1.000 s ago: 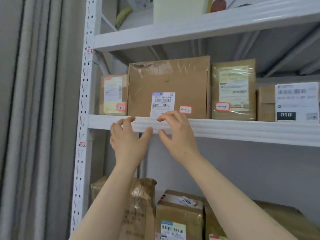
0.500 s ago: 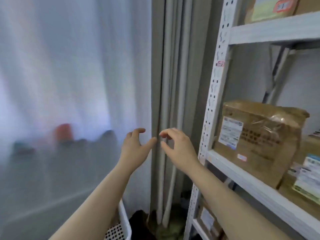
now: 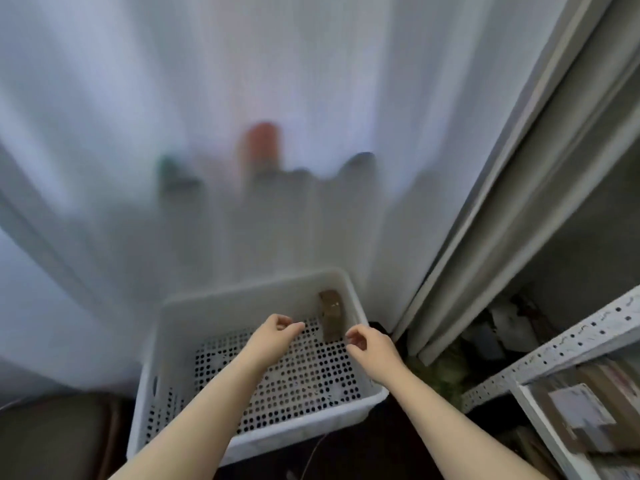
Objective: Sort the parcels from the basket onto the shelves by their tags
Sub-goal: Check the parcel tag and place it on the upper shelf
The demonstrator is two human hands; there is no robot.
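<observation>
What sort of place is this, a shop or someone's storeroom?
Most likely a small parcel storeroom or pickup point. A perforated metal shelf rack holds labelled cardboard boxes, a white plastic basket holds one brown parcel, and a curtain closes off the space behind.

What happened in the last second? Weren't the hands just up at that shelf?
Both hands came down from the shelves and swung left; the left hand and right hand now reach over the white basket toward the small brown parcel in it. Nothing taken or let go: both stay empty.
</observation>
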